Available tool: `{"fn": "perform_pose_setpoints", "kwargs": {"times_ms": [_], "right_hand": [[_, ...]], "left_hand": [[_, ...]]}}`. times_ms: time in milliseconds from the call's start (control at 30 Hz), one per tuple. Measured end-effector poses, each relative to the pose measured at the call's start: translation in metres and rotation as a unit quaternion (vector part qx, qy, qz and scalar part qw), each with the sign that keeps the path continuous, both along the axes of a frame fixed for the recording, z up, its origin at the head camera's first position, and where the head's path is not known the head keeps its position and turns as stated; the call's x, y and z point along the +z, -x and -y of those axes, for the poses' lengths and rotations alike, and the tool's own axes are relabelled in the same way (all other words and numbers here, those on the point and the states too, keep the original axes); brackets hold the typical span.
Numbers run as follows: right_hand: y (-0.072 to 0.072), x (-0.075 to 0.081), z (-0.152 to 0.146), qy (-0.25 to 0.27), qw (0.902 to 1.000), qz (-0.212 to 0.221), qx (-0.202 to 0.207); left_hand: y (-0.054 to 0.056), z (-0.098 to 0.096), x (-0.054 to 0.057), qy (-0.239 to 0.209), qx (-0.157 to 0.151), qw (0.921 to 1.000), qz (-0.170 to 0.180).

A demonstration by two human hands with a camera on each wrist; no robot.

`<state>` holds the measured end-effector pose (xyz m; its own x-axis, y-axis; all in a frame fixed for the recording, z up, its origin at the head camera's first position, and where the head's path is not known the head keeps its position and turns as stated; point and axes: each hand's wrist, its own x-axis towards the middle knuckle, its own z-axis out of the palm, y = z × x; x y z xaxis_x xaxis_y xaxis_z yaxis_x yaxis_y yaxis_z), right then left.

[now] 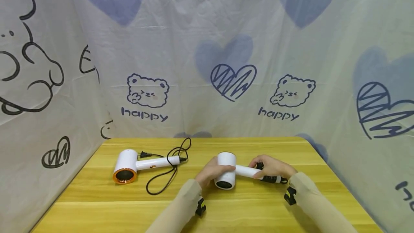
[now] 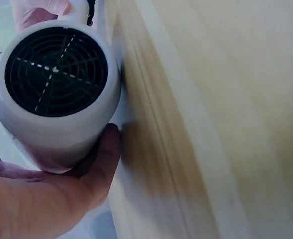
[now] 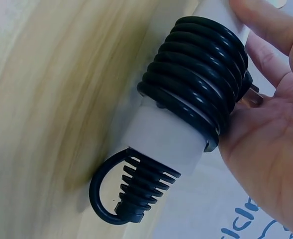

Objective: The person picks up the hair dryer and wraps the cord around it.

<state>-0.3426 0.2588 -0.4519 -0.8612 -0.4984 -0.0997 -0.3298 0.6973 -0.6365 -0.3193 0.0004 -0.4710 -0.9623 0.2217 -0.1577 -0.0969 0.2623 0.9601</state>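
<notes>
A white hair dryer (image 1: 226,175) is held between both hands, its barrel to the left and its handle pointing right. My left hand (image 1: 211,171) grips the barrel, thumb across its front and fingers round the far side. In the left wrist view the dark round grille (image 2: 56,72) at one barrel end faces the camera. My right hand (image 1: 273,166) holds the handle (image 1: 247,171) by thumb and fingers. The black cord (image 3: 193,74) is wound in several tight coils round the handle's end, and a metal plug prong shows beside the palm in the right wrist view.
A second white hair dryer (image 1: 127,161) with an orange-rimmed outlet lies at the left of the wooden table (image 1: 252,215). Its black cord (image 1: 158,192) loops loosely over and round its handle, with the plug (image 1: 145,154) behind. A printed cloth (image 1: 181,46) hangs behind the table.
</notes>
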Motion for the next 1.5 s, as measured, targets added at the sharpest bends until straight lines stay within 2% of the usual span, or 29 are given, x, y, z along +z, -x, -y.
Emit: {"fn": "perform_pose_setpoints", "kwargs": {"times_ms": [500, 833, 1000, 1133, 1333, 1500], "right_hand": [[0.006, -0.008, -0.002, -0.009, 0.9995, 0.018, -0.024], [0.006, -0.007, 0.000, -0.013, 0.9986, 0.027, -0.042], [0.004, -0.007, 0.001, -0.012, 0.9986, 0.030, -0.041], [0.003, -0.006, 0.001, -0.012, 0.9988, 0.029, -0.037], [0.005, -0.005, 0.008, -0.011, 0.9987, -0.024, -0.043], [0.003, -0.006, 0.020, -0.028, 0.9913, -0.115, -0.056]], "left_hand": [[0.003, 0.003, -0.004, 0.073, 0.041, 0.9961, -0.028], [0.003, 0.009, -0.005, 0.040, 0.019, 0.9988, -0.022], [-0.001, 0.020, 0.000, 0.058, 0.018, 0.9978, -0.028], [-0.001, 0.036, 0.011, 0.074, 0.015, 0.9966, -0.034], [-0.003, 0.058, 0.029, 0.063, 0.012, 0.9972, -0.037], [-0.007, 0.078, 0.033, 0.050, -0.006, 0.9981, -0.034]]}}
